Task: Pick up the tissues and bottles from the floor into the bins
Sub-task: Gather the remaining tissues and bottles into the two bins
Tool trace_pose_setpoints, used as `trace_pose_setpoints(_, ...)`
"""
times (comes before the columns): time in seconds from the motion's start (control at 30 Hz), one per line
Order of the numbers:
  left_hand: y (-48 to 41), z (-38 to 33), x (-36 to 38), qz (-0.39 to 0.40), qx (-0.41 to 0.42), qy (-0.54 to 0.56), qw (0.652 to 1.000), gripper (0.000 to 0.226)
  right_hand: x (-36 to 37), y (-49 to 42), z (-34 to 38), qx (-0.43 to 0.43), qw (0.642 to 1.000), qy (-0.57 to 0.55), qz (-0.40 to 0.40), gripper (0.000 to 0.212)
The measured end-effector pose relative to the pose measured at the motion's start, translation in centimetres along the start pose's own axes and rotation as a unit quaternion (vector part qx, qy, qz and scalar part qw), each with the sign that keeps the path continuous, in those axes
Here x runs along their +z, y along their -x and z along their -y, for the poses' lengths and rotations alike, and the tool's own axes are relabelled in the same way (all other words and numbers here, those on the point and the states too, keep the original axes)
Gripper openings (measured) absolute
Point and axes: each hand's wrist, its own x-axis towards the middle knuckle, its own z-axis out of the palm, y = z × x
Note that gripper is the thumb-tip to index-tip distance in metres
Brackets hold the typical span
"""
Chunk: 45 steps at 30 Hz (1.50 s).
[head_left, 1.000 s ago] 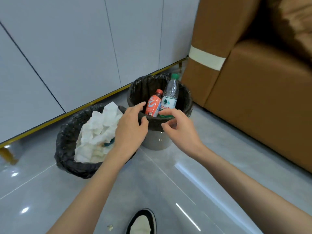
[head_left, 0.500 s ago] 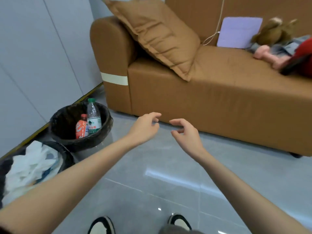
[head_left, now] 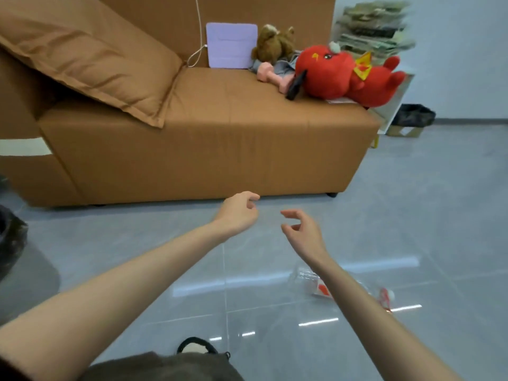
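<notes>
Head view — 2 hands held out above the grey floor [head_left: 412, 215]: left hand [head_left: 238, 213] and right hand [head_left: 303, 235], fingers loosely curled, each holding nothing. 1 clear bottle [head_left: 316, 285] with a red label lies on its side on the floor, partly hidden by the right forearm. 1 black-lined bin [head_left: 12, 235] at the left edge, well apart from it — brown sofa [head_left: 209, 149] behind.

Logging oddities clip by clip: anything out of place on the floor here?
Yes. A clear bottle with a red label lies on its side on the floor, partly behind the right forearm.
</notes>
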Motion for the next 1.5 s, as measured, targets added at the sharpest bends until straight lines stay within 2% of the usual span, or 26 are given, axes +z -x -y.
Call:
trace_pose_setpoints(0.17,0.0,-1.6,7.5,0.048,-0.023,0.074,0.996,0.041,-4.5,2.1,-6.5,0.063,0.997,0.010,-0.034,0.034)
trace_pose_setpoints(0.27,0.6,-1.7,10.3,0.055,-0.044,0.101,0.992,0.042,-5.7,2.7,-10.4,0.098,0.994,0.042,-0.029,0.037)
trace_pose_setpoints(0.47,2.6,1.2,15.3,0.091,-0.051,0.071,0.992,0.045,-6.1,2.4,-18.0,0.166,0.971,0.164,0.052,0.059)
trace_pose_setpoints(0.73,3.6,7.1,17.9,0.151,-0.051,-0.032,0.987,0.049,-4.5,0.6,-23.6,0.138,0.916,0.351,0.137,0.072)
trace_pose_setpoints(0.8,3.5,7.8,18.7,0.162,-0.050,-0.042,0.985,0.050,-3.6,0.0,-24.5,0.134,0.903,0.378,0.154,0.069)
trace_pose_setpoints(0.9,3.4,8.7,19.4,0.174,-0.045,-0.063,0.982,0.051,-2.0,-0.6,-25.5,0.104,0.903,0.392,0.143,0.057)
trace_pose_setpoints(1.07,3.5,10.6,19.7,0.191,-0.048,-0.100,0.975,0.054,-0.1,-0.6,-25.5,0.000,0.901,0.396,0.174,0.059)
trace_pose_setpoints(1.23,3.5,11.4,19.6,0.194,-0.054,-0.141,0.969,0.060,2.2,1.1,-24.2,-0.059,0.924,0.289,0.243,0.083)
trace_pose_setpoints(1.33,3.4,11.4,19.5,0.186,-0.051,-0.163,0.968,0.065,2.6,1.8,-23.8,-0.078,0.925,0.295,0.226,0.092)
trace_pose_setpoints(1.5,3.6,11.5,20.0,0.190,-0.047,-0.171,0.966,0.069,1.6,1.9,-24.7,0.013,0.873,0.393,0.287,0.111)
